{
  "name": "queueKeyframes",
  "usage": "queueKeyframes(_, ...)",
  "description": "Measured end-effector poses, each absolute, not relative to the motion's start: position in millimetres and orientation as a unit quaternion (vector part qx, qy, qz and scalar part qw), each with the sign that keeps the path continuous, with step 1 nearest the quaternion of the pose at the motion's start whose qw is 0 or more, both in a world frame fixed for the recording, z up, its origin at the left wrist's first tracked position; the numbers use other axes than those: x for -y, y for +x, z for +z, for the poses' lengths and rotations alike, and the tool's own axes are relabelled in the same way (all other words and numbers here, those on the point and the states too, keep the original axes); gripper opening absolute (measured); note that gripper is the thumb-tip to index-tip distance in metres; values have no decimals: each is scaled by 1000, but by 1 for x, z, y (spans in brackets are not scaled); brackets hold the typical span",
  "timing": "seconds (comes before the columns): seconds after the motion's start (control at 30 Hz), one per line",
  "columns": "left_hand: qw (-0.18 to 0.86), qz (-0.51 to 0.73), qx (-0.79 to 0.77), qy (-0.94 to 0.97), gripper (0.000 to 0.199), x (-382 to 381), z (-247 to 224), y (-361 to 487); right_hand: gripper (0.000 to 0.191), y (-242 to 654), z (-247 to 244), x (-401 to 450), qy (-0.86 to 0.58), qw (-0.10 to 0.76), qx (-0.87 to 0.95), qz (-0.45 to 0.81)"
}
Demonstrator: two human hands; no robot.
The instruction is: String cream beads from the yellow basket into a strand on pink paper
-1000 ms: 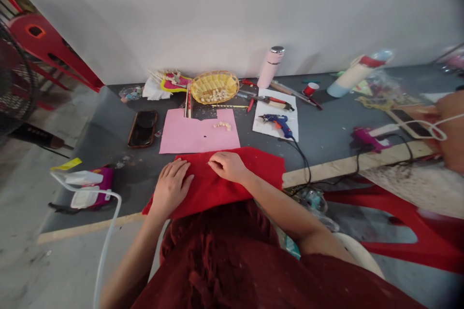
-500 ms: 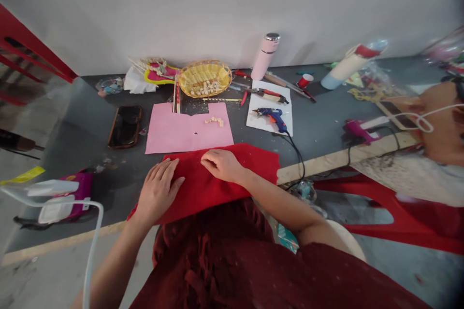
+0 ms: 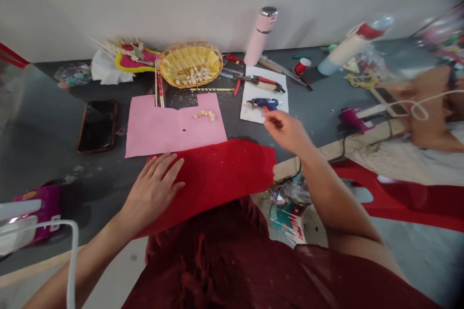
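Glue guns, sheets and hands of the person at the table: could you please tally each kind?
Glue guns: 2, blue, magenta
Sheets: 3, red, pink, white
Hands: 2, left, right
Total: 7

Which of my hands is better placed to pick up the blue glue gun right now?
Right. Your right hand hovers just in front of the blue glue gun on its white paper, fingers toward it. Your left hand lies flat on the red felt, farther away.
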State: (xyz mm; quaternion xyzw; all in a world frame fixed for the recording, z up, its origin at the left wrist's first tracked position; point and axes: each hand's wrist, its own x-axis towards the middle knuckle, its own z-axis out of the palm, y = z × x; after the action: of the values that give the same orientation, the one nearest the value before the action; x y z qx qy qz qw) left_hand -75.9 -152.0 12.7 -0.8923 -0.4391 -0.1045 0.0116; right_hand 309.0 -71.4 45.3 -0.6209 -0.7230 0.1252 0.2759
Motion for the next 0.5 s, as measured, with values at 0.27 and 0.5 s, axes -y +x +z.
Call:
queueKeyframes(0.27, -31, -56, 412, -909, 49, 146, 4, -69, 21, 305, 37, 90, -541, 218, 797, 157)
queueKeyframes(0.5, -27, -69, 434, -898, 43, 144, 4, -87, 32, 264, 23, 100, -389, 144, 896, 160)
